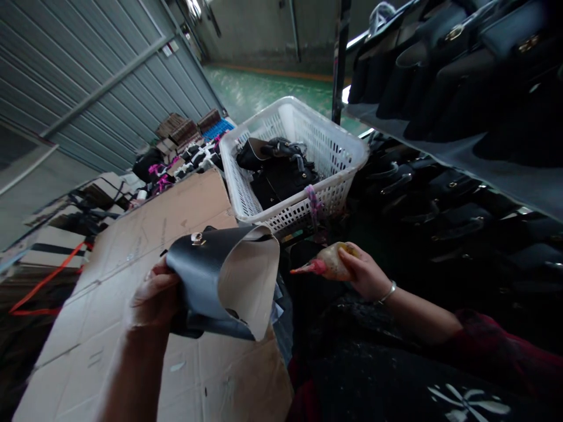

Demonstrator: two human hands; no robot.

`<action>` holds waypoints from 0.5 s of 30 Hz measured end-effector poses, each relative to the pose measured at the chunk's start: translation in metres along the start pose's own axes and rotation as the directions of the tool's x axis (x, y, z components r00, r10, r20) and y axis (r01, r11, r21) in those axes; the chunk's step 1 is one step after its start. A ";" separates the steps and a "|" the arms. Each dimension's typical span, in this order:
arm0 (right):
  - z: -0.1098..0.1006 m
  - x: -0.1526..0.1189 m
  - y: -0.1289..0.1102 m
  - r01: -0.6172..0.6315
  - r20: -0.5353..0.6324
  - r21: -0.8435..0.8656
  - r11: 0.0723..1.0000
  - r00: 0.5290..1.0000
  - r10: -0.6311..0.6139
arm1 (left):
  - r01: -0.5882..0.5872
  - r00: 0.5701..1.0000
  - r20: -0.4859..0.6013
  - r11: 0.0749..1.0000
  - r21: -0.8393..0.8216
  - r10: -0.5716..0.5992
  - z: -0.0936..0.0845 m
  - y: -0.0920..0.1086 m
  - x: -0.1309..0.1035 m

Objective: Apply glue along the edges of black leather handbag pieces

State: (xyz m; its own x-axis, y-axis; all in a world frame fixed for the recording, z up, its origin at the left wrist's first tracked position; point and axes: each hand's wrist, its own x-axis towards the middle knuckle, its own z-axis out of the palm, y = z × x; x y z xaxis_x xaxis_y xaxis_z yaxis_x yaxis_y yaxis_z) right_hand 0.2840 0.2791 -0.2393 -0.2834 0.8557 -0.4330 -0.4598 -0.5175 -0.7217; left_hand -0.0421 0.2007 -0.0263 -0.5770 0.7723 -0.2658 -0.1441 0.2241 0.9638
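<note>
Far L, orange strap (35, 312) lies outside the cardboard's L edge. Cardboard (132, 363) spreads beneath & around L hand, w/ stacked pieces (178, 128) beyond its far L edge. L hand (153, 293): fingers curled in, gripping L end of blk bag (197, 266), clasp (197, 238) on top. Bag's held tilted over R part of cardboard; can't tell if underside touches. Its wide mouth, pale lining showing, faces R. White basket (288, 111) w/ more blk bags inside sits just beyond; near rim runs behind the mouth's upper edge, contact unclear. R of the mouth, short gap, then red nozzle (314, 267) of squeeze bottle (335, 261), pointing L, apart from bag edge. R hand (369, 272): fingers wrapped round bottle's R end, bracelet (389, 291) on wrist. Far R, rack shelf (440, 149), loaded w/ blk bags; its edge slants down R, well apart from R hand.
</note>
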 end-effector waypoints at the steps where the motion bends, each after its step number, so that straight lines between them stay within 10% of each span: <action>1: 0.000 0.001 -0.001 0.007 -0.003 0.010 1.000 1.000 -0.007 | -0.053 0.999 -0.003 0.999 0.007 0.053 0.001 0.010 0.002; 8: -0.002 0.003 0.000 0.041 -0.024 0.029 0.999 0.999 -0.040 | -0.320 0.947 -0.073 0.941 -0.106 0.314 -0.007 0.015 -0.006; 15: -0.004 0.006 -0.002 0.045 -0.041 -0.009 0.999 0.998 -0.045 | 0.128 0.992 0.013 0.991 0.029 -0.128 -0.028 -0.080 -0.040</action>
State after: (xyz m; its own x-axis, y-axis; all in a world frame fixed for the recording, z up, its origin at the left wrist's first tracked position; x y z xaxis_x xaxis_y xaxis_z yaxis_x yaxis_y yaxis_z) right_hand 0.2863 0.2853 -0.2427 -0.2275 0.8777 -0.4218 -0.4646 -0.4785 -0.7451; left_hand -0.0296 0.1352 -0.0920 -0.5430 0.7450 -0.3875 -0.1936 0.3380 0.9210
